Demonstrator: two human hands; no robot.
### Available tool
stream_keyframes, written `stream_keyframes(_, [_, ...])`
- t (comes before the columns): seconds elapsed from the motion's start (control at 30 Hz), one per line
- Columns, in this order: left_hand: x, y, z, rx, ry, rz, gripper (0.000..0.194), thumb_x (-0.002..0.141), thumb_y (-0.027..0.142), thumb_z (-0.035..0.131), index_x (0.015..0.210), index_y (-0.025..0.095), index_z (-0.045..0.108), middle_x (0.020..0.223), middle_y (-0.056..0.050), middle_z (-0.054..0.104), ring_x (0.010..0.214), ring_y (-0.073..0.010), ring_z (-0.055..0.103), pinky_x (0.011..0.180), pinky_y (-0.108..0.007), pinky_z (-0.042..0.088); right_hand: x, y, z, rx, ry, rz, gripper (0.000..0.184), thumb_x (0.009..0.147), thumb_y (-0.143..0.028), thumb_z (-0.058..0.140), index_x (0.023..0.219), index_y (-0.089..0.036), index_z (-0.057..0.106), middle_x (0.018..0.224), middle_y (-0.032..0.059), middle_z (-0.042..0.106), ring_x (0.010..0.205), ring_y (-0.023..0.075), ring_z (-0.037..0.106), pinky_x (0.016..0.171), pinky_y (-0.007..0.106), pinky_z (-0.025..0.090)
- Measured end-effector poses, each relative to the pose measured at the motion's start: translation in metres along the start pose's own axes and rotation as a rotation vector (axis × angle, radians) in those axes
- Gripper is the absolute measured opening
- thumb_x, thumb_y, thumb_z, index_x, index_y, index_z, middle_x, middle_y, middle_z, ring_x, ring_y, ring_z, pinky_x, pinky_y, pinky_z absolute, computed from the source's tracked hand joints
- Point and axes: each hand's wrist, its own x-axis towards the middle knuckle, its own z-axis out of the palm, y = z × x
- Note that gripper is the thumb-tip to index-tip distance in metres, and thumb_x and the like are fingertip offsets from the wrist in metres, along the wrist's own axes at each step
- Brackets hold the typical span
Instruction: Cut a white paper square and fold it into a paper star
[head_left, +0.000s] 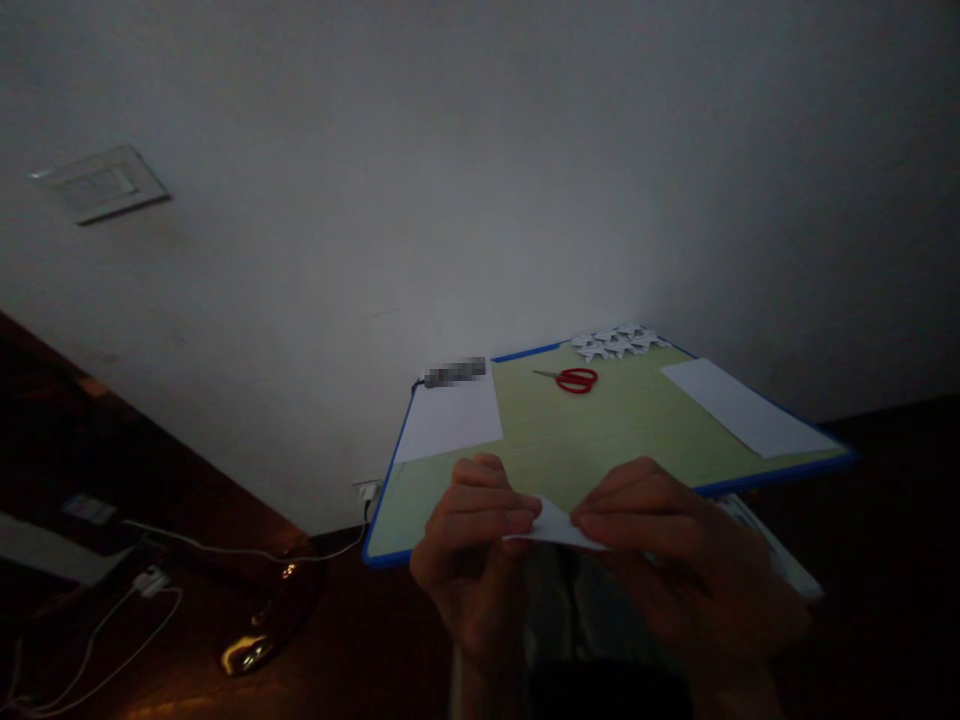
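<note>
A small white piece of folded paper [553,524] is held up in front of the table's near edge. My left hand [476,545] pinches its left end between thumb and fingers. At its right end, the fingers of my right hand [667,550] are closed on it too. Beyond my hands, red-handled scissors [576,380] lie on the table with their blades pointing left. Several folded white paper pieces [619,342] sit together near the far edge.
The pale green table [592,430] has a blue rim and stands by a wall. White sheets lie at its left [454,415] and right [742,405]. A white cable [247,552] runs to a wall socket on the left. A wall switch [105,185] is above.
</note>
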Motion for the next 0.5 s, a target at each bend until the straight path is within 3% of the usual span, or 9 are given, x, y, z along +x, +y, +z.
stream_keyframes(0.17, [0.0,0.003,0.004,-0.044,0.023,-0.04,0.006,0.094,0.023,0.076,0.095,0.024,0.081,0.082,0.001,0.076,0.08,-0.0166,0.06,0.089,-0.036,0.049,0.001,-0.003,0.0,0.0,0.007,0.078,0.035,0.089,-0.001,0.078,0.114,-0.026,0.076,0.089,0.0018,0.079,0.08,0.0187,0.071,0.066,0.034,0.059])
stream_keyframes(0.3, [0.002,0.006,0.009,-0.128,0.126,-0.156,0.009,0.095,0.027,0.078,0.087,0.024,0.078,0.075,0.002,0.068,0.076,-0.0147,0.057,0.087,-0.032,0.051,0.003,-0.003,0.005,0.06,0.066,0.192,0.034,0.085,-0.014,0.086,0.112,-0.031,0.073,0.082,-0.0021,0.08,0.07,0.019,0.074,0.064,0.034,0.061])
stream_keyframes(0.4, [0.002,0.004,0.01,-0.195,0.177,-0.226,0.013,0.095,0.031,0.079,0.085,0.025,0.074,0.072,0.003,0.061,0.076,-0.0146,0.053,0.084,-0.03,0.052,0.003,0.003,0.011,0.053,0.025,0.131,0.036,0.088,-0.012,0.082,0.119,-0.027,0.073,0.091,0.0015,0.082,0.08,0.0208,0.077,0.07,0.036,0.062])
stream_keyframes(0.5, [0.0,0.0,0.006,-0.218,0.174,-0.232,0.015,0.095,0.034,0.077,0.085,0.026,0.069,0.072,0.003,0.055,0.074,-0.0152,0.05,0.083,-0.031,0.053,0.002,0.009,0.012,0.066,-0.045,0.042,0.022,0.097,-0.013,0.072,0.116,-0.023,0.077,0.097,0.0056,0.081,0.086,0.0215,0.075,0.072,0.037,0.061])
